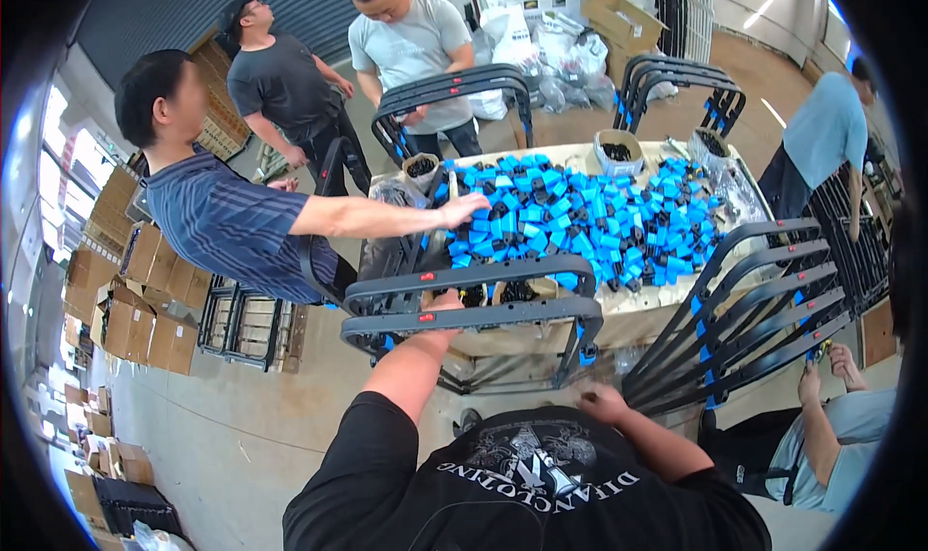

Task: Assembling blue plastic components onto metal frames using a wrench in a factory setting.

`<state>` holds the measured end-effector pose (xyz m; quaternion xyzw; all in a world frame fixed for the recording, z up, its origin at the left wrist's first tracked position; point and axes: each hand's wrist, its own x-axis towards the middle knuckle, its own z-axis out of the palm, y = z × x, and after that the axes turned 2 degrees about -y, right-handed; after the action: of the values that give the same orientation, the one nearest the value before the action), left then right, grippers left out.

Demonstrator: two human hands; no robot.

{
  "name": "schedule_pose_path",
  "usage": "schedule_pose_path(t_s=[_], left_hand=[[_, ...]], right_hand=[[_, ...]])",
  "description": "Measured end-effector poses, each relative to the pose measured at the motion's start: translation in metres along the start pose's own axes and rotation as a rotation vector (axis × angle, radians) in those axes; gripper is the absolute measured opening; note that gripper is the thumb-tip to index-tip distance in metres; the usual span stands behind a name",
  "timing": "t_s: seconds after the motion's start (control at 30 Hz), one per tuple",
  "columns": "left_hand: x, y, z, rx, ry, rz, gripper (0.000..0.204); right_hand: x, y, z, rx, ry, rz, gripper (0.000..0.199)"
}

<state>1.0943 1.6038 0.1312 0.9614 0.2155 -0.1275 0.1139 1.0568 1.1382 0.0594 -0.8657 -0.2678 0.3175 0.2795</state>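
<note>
My left hand reaches forward between two black curved frames with red marks. It is beside a small container of black parts at the table's near edge. The frame bars hide its fingers, so their grip cannot be told. Closer to me, my right hand is held low near the frame's right leg, fingers curled together; whatever may be in them is too small to make out. Beyond the frames, a large heap of blue and black plastic pieces covers the table.
At the left, a co-worker's hand touches the heap. More black frames stand to the right, near another person's hands. Further frames rise at the far edge. Cartons are stacked at left; plastic bags lie behind.
</note>
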Motion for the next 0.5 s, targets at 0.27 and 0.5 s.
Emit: schedule_pose_path(t_s=[0.27, 0.5], left_hand=[[-0.043, 0.001, -0.011, -0.103, 0.208, 0.073, 0.028], [-0.155, 0.027, -0.047, -0.427, 0.065, 0.109, 0.034]], right_hand=[[-0.084, 0.056, 0.013, 0.204, 0.131, 0.356, 0.038], [-0.026, -0.024, -0.008, 0.367, -0.012, 0.156, 0.034]])
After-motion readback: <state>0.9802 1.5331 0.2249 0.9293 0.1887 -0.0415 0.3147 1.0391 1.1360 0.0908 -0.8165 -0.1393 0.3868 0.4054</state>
